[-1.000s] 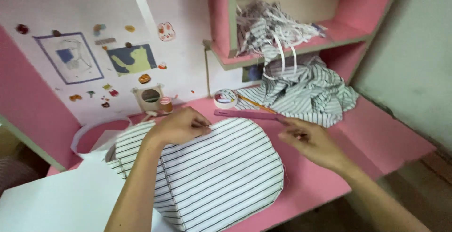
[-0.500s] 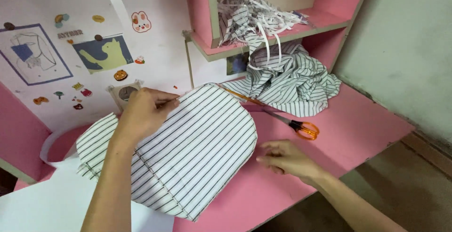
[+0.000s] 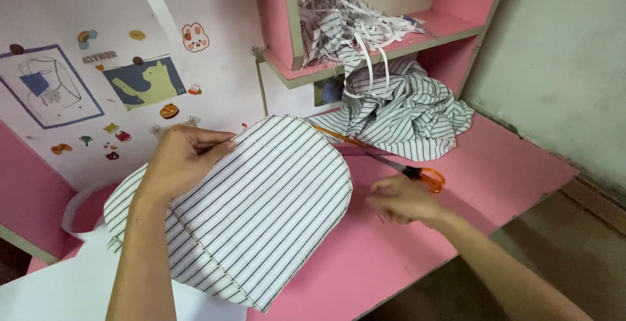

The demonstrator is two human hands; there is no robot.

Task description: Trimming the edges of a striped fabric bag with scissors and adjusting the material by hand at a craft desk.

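Observation:
My left hand (image 3: 179,161) grips the upper edge of a rounded piece of white fabric with dark stripes (image 3: 261,210), holding it tilted up off the pink desk (image 3: 495,177). My right hand (image 3: 404,200) hovers low over the desk to the right of the piece, fingers curled and blurred; whether it holds anything small I cannot tell. Orange-handled scissors (image 3: 424,176) lie just beyond that hand, blades pointing left under the fabric heap.
A crumpled heap of the same striped cloth (image 3: 404,116) lies at the back of the desk. Shredded strips (image 3: 345,24) fill the pink shelf above. Stickers and drawings cover the white wall panel (image 3: 130,80). A white sheet (image 3: 59,288) lies at lower left.
My left hand has lifted and tilted the striped piece toward the wall. My right hand drew back from the scissors toward the desk's front, and the view shifted.

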